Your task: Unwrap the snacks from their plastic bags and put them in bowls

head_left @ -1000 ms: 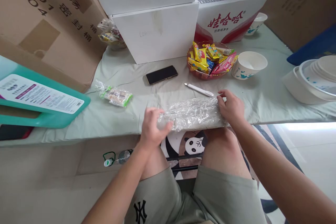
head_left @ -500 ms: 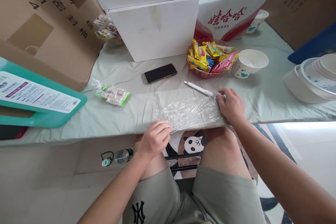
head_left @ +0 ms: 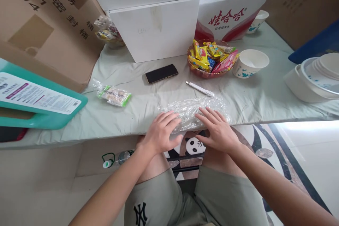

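A crinkled sheet of clear plastic wrap (head_left: 194, 107) lies at the near edge of the table covered in pale green cloth (head_left: 122, 116). My left hand (head_left: 161, 132) rests flat on the wrap's left part, fingers stretched out. My right hand (head_left: 215, 129) lies flat on its right part, fingers spread. Both hands press on the wrap and hold nothing. A white pen-like utility knife (head_left: 200, 89) lies just beyond the wrap.
A black phone (head_left: 161, 73), a wrapped snack packet (head_left: 112, 94), a bowl of candies (head_left: 212, 60), paper bowls (head_left: 250, 63), stacked white bowls (head_left: 315, 79), white boxes (head_left: 156, 30), a cardboard box (head_left: 45, 24) and a teal stool (head_left: 34, 102) surround the spot.
My right hand moved from the wrap's far right end to its near middle. My left hand opened from a curl at the table edge and now lies flat on the wrap.
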Demonstrator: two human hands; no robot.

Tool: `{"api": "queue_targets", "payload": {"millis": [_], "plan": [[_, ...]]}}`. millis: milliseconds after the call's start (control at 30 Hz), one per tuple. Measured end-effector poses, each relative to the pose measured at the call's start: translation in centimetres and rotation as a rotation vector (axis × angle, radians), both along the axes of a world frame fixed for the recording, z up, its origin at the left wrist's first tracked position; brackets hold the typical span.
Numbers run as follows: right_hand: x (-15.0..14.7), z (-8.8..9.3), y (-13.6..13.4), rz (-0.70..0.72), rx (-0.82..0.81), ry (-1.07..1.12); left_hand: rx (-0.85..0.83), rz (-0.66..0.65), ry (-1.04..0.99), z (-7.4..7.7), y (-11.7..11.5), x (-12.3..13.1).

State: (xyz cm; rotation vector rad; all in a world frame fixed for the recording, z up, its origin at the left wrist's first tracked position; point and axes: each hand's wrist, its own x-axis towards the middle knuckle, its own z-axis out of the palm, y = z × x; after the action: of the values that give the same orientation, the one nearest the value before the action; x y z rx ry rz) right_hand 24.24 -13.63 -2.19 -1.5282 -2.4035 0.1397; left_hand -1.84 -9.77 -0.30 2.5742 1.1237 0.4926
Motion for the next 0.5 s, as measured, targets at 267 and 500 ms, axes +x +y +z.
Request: {"api": "queue_targets", "payload": {"millis": [267, 500], "plan": [[1.4, -1.2, -0.2, -0.023, -0.001, -0.072, -0.015, -0.072, 0.207, -0.3, 0.6, -0.2], [-0.2, 0.5, -2.6, -0.085, 0.126, -0.023, 0.253, -0.069, -0.043, 1.9, -1.7, -0.4]]}}
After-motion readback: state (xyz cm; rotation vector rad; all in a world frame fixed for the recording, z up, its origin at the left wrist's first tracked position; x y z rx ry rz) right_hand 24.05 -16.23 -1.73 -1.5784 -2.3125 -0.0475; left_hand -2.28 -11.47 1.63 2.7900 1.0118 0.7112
